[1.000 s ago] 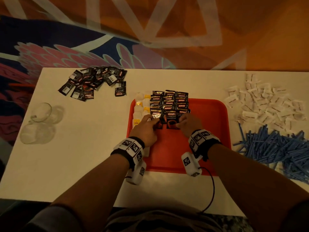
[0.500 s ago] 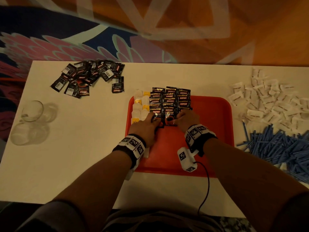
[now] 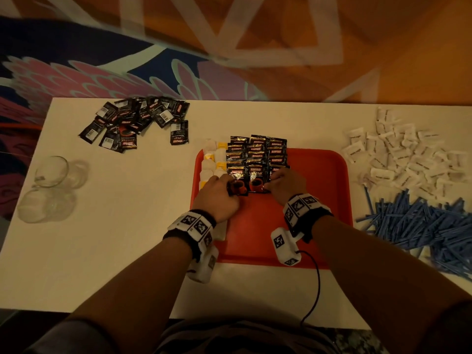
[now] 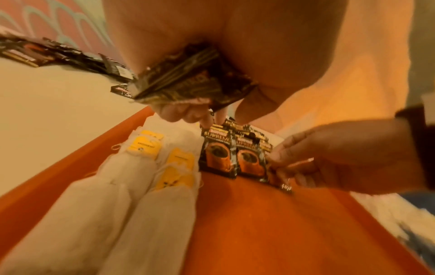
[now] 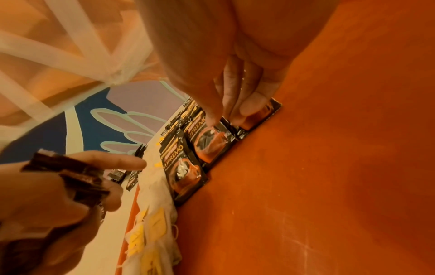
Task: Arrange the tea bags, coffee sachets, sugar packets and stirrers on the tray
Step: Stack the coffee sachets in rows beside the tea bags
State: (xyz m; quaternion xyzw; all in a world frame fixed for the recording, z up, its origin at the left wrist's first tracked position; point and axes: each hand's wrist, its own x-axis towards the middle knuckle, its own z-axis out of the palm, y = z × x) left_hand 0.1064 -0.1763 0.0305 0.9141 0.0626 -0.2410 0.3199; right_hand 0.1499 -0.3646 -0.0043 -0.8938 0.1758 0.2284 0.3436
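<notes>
A red tray holds three columns of black coffee sachets, with white tea bags along its left edge. My left hand hovers at the front of the left column and grips a stack of coffee sachets. My right hand is at the front of the right column. Its fingertips pinch the front coffee sachet lying flat on the tray. Two front sachets with a printed cup lie between the hands.
Loose coffee sachets are piled at the table's back left. White sugar packets and blue stirrers lie to the right of the tray. Two clear glasses stand at the left edge. The tray's right half is bare.
Both hands stay at the front row of sachets with only small finger movements. The head view has shifted slightly.
</notes>
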